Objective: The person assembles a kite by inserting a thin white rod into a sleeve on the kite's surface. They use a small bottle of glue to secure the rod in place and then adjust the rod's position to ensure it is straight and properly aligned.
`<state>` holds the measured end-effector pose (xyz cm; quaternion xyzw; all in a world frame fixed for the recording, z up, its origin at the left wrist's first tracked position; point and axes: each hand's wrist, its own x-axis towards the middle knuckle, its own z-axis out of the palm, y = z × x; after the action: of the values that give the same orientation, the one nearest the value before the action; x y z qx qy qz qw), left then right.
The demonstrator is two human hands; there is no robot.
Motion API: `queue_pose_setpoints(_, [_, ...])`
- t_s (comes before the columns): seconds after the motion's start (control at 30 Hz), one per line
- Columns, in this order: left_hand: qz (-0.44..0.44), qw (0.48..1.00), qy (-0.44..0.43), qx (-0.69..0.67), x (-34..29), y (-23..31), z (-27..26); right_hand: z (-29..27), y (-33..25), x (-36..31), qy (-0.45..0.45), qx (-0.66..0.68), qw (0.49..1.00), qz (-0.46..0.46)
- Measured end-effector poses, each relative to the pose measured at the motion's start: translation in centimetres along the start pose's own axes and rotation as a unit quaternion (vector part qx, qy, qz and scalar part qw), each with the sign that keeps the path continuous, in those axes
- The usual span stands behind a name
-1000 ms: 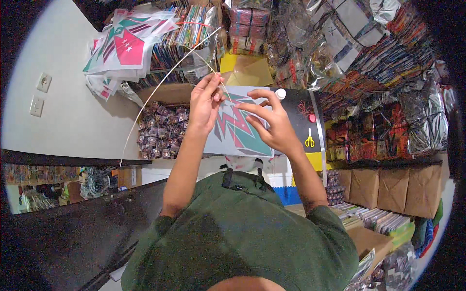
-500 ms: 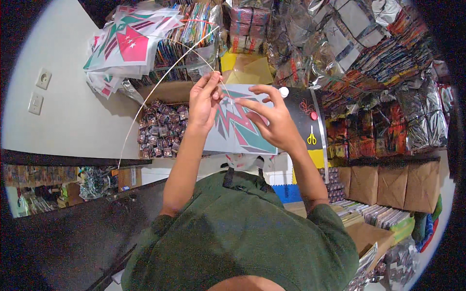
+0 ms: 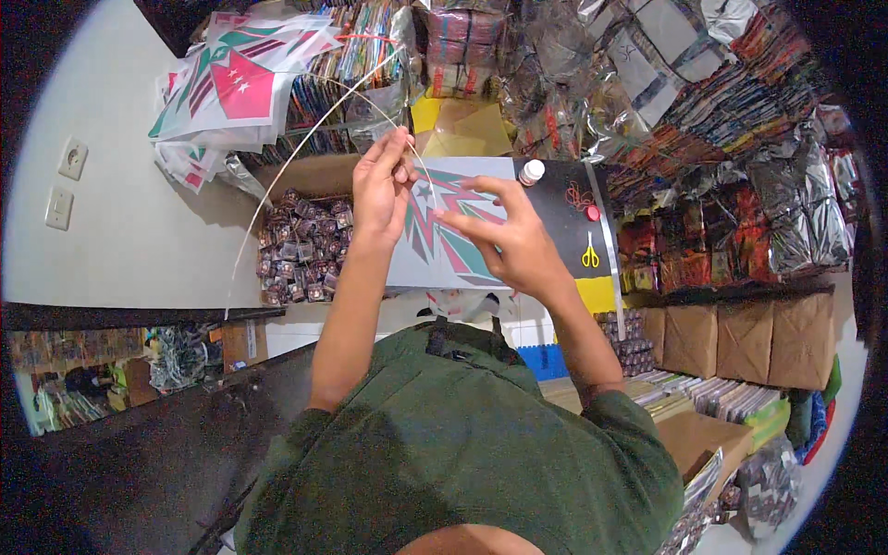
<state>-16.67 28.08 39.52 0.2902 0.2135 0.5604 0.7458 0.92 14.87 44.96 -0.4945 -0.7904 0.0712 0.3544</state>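
Observation:
My left hand [image 3: 384, 190] is closed in a pinch on a thin pale bent stick frame. One long strip [image 3: 294, 159] of it bows down to the left. A second, finer strip runs through my fingertips, and its end curves down toward my other hand. My right hand [image 3: 518, 239] is open with fingers apart, close to that end; no object shows in it. Below both hands a white sheet [image 3: 407, 264] printed with a green, pink and grey star pattern lies on the black tabletop.
Yellow scissors [image 3: 589, 254], a red cap [image 3: 592, 214], a tangle of red thread [image 3: 578, 195] and a white-capped bottle [image 3: 531, 172] are at the right. Left is a box of small wrapped items [image 3: 303, 245]. Similar printed sheets [image 3: 240, 88] and wrapped stacks [image 3: 467, 46] stand behind.
The view has shifted slightly. My right hand has drawn its fingers a little lower around the fine strip's end. My left hand keeps its pinch on the stick frame.

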Motion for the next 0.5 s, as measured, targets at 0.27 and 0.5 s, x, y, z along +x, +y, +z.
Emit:
queue_pose_setpoints(0.27, [-0.004, 1.0, 0.027, -0.009, 1.2, -1.2, 0.8, -0.8, 0.3, -1.6, 0.014, 0.035, 0.998, 0.052])
queue_pose_setpoints(0.5, [-0.001, 0.998, 0.068, -0.006, 3.0, -2.9, 2.8, -1.3, 4.1, -3.1, -0.006, 0.025, 0.999, 0.044])
